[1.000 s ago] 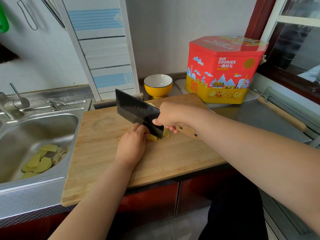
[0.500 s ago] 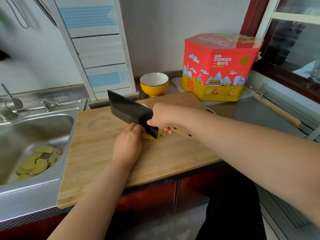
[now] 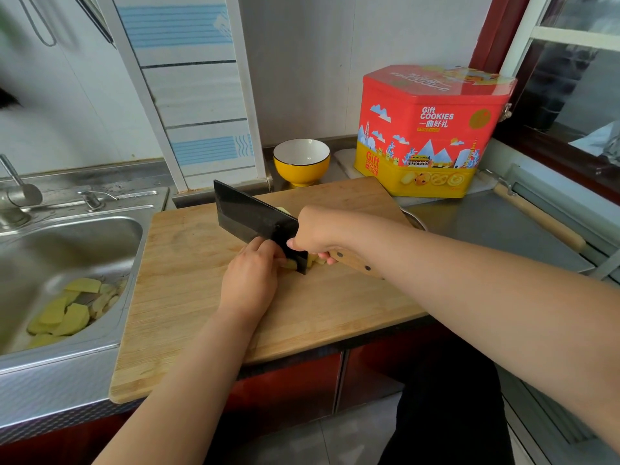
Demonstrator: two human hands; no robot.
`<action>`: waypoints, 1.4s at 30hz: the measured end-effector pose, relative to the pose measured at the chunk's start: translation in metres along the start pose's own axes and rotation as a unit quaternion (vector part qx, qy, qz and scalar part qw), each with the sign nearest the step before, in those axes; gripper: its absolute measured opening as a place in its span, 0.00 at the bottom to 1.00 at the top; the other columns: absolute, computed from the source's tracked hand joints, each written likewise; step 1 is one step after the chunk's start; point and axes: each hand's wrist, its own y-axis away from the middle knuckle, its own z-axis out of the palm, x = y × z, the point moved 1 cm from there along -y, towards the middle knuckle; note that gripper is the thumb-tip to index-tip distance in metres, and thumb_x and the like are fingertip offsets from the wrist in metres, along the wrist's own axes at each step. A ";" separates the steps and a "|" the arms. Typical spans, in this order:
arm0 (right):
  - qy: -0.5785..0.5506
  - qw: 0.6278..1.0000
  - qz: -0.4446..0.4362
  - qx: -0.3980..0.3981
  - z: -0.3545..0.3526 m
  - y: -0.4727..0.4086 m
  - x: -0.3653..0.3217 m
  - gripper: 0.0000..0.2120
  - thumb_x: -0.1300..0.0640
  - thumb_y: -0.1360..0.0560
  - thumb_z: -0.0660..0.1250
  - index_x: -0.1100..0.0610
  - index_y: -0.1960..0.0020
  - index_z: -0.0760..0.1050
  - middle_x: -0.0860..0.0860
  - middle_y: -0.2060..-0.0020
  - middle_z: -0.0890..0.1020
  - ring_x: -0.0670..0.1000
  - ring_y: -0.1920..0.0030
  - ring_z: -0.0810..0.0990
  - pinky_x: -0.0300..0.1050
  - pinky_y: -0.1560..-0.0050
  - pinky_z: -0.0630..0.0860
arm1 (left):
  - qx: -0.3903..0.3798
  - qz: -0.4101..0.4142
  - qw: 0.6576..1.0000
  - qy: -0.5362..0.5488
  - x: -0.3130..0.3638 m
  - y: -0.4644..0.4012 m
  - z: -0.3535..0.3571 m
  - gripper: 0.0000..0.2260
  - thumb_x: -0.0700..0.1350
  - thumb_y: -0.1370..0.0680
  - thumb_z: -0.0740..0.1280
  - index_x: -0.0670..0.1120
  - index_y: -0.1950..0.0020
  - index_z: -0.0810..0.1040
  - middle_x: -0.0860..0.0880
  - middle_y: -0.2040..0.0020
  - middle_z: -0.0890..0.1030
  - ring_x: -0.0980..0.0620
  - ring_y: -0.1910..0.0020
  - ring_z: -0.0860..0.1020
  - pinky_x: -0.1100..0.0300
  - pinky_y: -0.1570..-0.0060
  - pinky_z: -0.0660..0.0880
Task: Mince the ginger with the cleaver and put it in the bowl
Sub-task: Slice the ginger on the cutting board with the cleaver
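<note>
Steel counter [image 3: 496, 229] — wooden cutting board [image 3: 188, 297]

- The right hand [image 3: 313, 233] is curled in a grip, its forearm crossing in from the right.
- The left hand [image 3: 250, 280] lies knuckles-up just beside it, fingertips tucked under.

A red and yellow cookie tin [image 3: 432, 129] stands at the back of the counter. On its red front face, white letters read "Gift COOKIES", with the Chinese characters "一曲好礼" in white just below. A small line of print beneath those characters is too small to read. On the yellow band at the tin's lower left corner, red letters read "Gift COOKIES" again, smaller. The tin's lid carries the same wording, seen upside down and at a slant, only partly legible.
</note>
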 end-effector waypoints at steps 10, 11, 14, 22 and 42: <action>-0.019 1.000 0.002 0.008 0.000 0.001 0.003 0.20 0.48 0.18 0.59 0.63 0.59 0.75 0.56 0.68 0.78 0.52 0.71 0.76 0.41 0.67 0.73 | 0.008 0.027 1.000 0.003 0.001 0.002 -0.001 0.02 0.38 0.25 0.68 0.45 0.55 0.78 0.47 0.55 0.77 0.46 0.63 0.77 0.59 0.68 0.67; -0.039 0.999 0.002 0.009 0.000 0.000 0.005 0.21 0.47 0.18 0.60 0.63 0.60 0.74 0.56 0.69 0.77 0.52 0.71 0.75 0.42 0.66 0.73 | 0.006 0.025 1.000 0.003 0.001 0.003 -0.002 0.02 0.38 0.25 0.68 0.45 0.55 0.78 0.47 0.55 0.77 0.46 0.62 0.77 0.59 0.68 0.68; -0.099 0.995 -0.014 0.012 -0.002 0.002 0.010 0.22 0.45 0.19 0.62 0.61 0.63 0.72 0.55 0.71 0.76 0.51 0.71 0.75 0.43 0.65 0.74 | 0.003 0.019 1.000 0.002 0.000 0.004 -0.002 0.02 0.38 0.25 0.68 0.44 0.55 0.78 0.47 0.54 0.77 0.44 0.62 0.78 0.58 0.68 0.68; -0.135 0.990 -0.024 0.014 -0.005 0.006 0.021 0.21 0.46 0.19 0.62 0.61 0.63 0.73 0.54 0.72 0.76 0.50 0.73 0.74 0.41 0.69 0.73 | 0.002 0.024 1.000 -0.006 0.004 0.006 -0.003 0.01 0.41 0.24 0.67 0.46 0.53 0.78 0.49 0.54 0.77 0.47 0.60 0.78 0.60 0.67 0.66; -0.122 0.989 -0.037 0.076 -0.031 0.013 0.025 0.21 0.45 0.18 0.60 0.59 0.62 0.72 0.53 0.69 0.77 0.49 0.72 0.75 0.40 0.67 0.74 | -0.004 0.023 0.999 0.027 -0.002 0.006 -0.002 0.02 0.45 0.23 0.68 0.48 0.53 0.80 0.51 0.51 0.78 0.50 0.59 0.77 0.59 0.63 0.72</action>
